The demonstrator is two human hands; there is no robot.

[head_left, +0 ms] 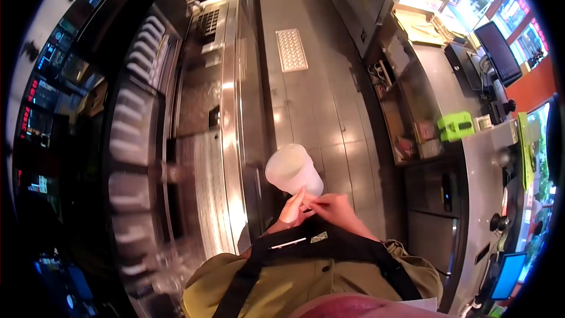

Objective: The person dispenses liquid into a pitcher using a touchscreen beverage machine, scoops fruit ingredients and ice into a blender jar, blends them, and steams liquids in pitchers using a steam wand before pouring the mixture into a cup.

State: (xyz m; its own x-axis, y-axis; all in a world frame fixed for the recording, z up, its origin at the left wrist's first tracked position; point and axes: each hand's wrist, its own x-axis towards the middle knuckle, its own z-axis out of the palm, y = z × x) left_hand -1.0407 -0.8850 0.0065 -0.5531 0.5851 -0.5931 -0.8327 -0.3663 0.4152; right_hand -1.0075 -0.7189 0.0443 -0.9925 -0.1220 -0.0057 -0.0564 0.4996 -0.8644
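Note:
A white, somewhat see-through plastic cup point(288, 166) is held out in front of my dark apron point(329, 235), tilted so that its wide rim faces up and left. My left hand point(290, 211) is closed at the cup's lower end, its thumb lying along the side. Close beside it, my right hand point(338, 209) has its fingers pinched together and meets the left fingers below the cup. Whatever is between the right fingertips is too small to make out. A white stick-like item point(288, 243) and a small green tag point(318, 237) show on the apron.
A steel counter point(226, 141) with ribbed drain surface runs along the left. On the right counter point(438, 76) stand a monitor point(498, 52), a bright green device point(456, 126) and a black box point(463, 66). A white perforated mat point(291, 50) lies on the tiled floor point(318, 112) ahead.

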